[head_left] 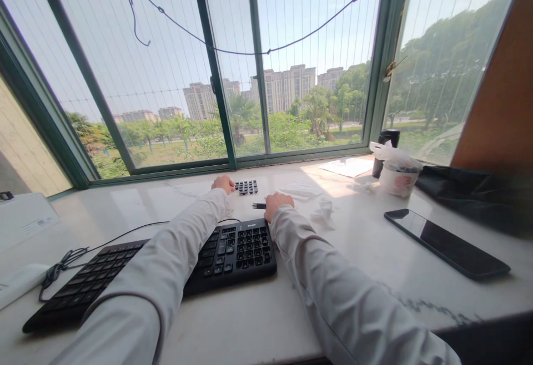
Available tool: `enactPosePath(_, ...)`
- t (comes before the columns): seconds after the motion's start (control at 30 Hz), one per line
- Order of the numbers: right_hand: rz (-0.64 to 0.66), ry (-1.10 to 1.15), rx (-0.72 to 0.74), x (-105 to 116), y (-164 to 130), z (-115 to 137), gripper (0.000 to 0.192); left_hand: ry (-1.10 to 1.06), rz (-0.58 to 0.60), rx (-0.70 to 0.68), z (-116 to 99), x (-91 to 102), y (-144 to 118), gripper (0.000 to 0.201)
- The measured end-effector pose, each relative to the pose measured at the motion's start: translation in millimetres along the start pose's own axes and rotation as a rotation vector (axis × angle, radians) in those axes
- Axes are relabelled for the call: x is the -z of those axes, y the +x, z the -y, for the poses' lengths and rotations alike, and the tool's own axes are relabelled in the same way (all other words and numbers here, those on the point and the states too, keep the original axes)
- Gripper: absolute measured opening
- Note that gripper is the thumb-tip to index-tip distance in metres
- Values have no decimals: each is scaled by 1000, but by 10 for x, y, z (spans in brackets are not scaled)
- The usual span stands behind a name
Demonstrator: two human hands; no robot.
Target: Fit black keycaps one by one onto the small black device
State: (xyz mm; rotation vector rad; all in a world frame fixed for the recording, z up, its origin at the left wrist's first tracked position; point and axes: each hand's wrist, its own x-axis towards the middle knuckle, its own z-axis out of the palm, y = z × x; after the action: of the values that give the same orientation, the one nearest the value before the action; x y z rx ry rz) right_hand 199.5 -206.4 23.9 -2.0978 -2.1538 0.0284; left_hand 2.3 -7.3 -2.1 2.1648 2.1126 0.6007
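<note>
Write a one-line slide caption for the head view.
Left hand beside loose black keycaps, right hand gripping a dark tool, behind a black keyboard.

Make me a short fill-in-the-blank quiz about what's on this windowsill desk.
1. The left hand rests beside a cluster of loose black ____.
2. The right hand grips a small dark tool just beyond the black ____.
3. The phone lies face up with its screen ____.

Missing words: keycaps; keyboard; dark

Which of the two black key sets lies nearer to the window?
The small loose block of keys, beside the left hand. It sits apart from the full keyboard, which lies closer to the person under the left sleeve.
</note>
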Motion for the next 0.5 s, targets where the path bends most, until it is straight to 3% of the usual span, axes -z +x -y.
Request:
enactPosePath(0.3,-4,-7,-7,10,-4,-3,39,26,-3,-3,-29,84,-54,25)
enactPosePath(0.5,-36,-12,1,27,-22,12,36,11,13,-65,-92,330,-159,24)
